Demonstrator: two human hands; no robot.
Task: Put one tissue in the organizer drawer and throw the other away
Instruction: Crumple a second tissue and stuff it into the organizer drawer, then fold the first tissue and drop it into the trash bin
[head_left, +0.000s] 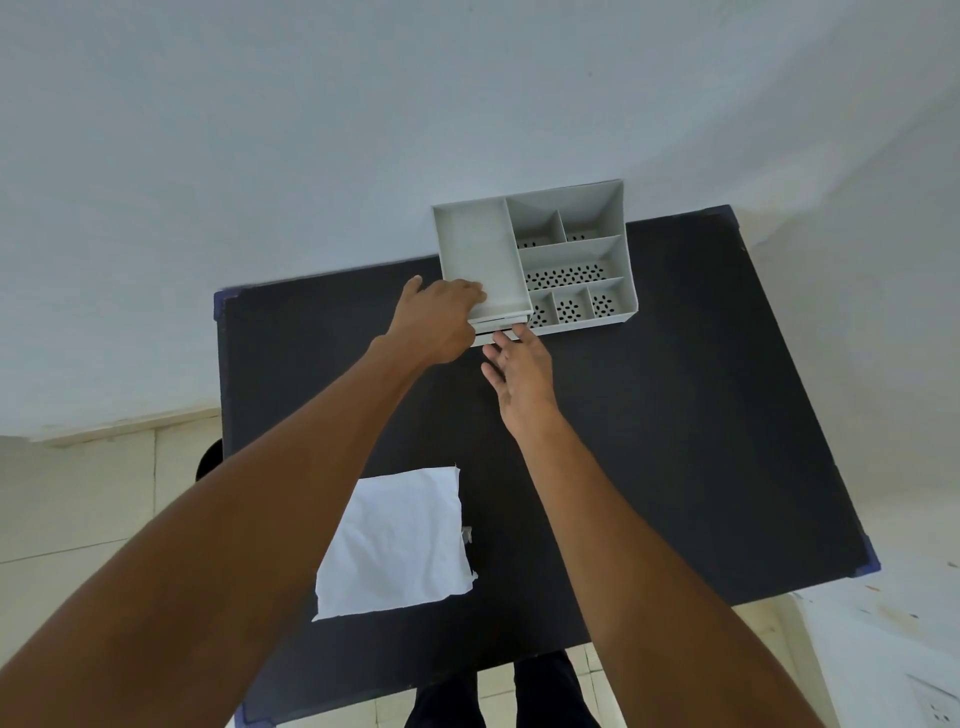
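Both hands are reaching to the grey desk organizer at the far edge of the black surface. The left hand is gripping its front left corner, while the right hand, fingers spread, is touching the slightly pulled-out drawer. One white tissue is lying flat well nearer than the organizer.

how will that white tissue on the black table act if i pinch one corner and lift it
The white tissue would probably droop limply: it looks thin and faintly creased. It likely weighs almost nothing, lying flat on the black table. Its ragged right edge suggests it tears easily.
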